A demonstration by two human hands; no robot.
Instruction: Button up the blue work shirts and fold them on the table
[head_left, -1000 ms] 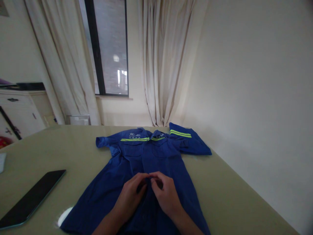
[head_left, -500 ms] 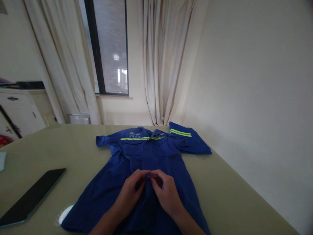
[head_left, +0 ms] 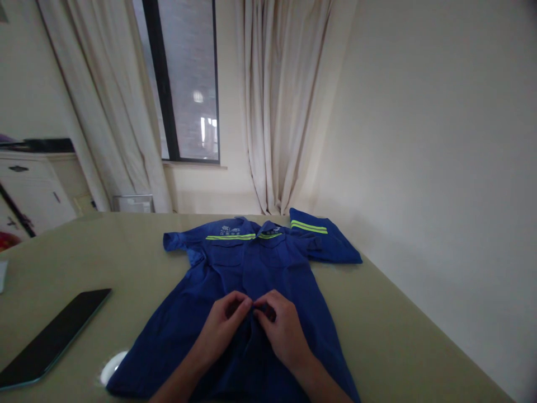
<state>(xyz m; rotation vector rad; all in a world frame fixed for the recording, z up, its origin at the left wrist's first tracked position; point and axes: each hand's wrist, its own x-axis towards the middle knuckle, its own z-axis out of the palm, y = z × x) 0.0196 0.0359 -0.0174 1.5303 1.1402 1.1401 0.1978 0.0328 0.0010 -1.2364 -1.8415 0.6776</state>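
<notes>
A blue short-sleeved work shirt (head_left: 268, 263) with yellow-green reflective stripes lies spread face up on the olive table (head_left: 126, 252), collar away from me. My left hand (head_left: 222, 327) and my right hand (head_left: 282, 330) meet at the shirt's front opening, about halfway down. Each hand has its fingertips pinched on the fabric of the placket, thumbs and forefingers almost touching each other. What sits between the fingertips is too small to make out. A second blue garment (head_left: 323, 240), folded and with the same stripes, lies beside the shirt's right sleeve at the far right.
A dark tablet (head_left: 50, 338) lies flat at the left of the table. A small white round object (head_left: 112, 366) peeks from under the shirt's lower left hem. A white cabinet (head_left: 29, 187) stands at the far left; curtains (head_left: 281, 106) and a window (head_left: 184, 84) are behind the table.
Both hands have stayed pinched at the placket, with only small finger shifts. The view has tilted slightly.
</notes>
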